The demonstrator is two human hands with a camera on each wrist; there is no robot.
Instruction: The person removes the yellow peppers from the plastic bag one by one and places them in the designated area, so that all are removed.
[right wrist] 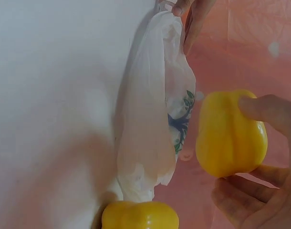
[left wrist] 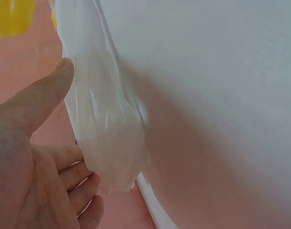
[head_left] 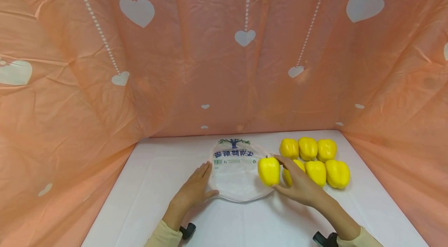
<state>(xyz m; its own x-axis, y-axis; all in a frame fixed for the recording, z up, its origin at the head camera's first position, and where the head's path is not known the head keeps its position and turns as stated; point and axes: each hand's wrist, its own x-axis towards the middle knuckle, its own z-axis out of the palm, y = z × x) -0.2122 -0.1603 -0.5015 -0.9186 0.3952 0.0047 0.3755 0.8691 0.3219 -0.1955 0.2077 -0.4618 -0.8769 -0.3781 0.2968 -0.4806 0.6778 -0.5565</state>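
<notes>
The right hand (head_left: pixel 301 188) grips a yellow bell pepper (head_left: pixel 269 170) between thumb and fingertips, holding it at the right edge of a thin white plastic bag (head_left: pixel 236 173) that lies flat on the white surface (head_left: pixel 157 177). From the right wrist view the pepper (right wrist: pixel 230 133) sits just beside the bag's printed side, apart from its film. The left hand (head_left: pixel 196 189) lies flat with straight fingers against the bag's left edge; the left wrist view shows its fingertips (left wrist: pixel 86 188) touching the crumpled film (left wrist: pixel 112 138), with nothing pinched.

Right of the held pepper, six more yellow bell peppers (head_left: pixel 316 159) stand in two rows, the nearest one partly hidden behind the right hand.

The risk I see lies in the bag: its mouth does not look open, and the left hand only presses on it. Pushed against limp, closed film, the pepper would likely slide the bag leftward or bunch it up instead of going in. The grip on the smooth, rounded skin is by fingertips alone, so the pepper could also slip and roll into the rows behind.
</notes>
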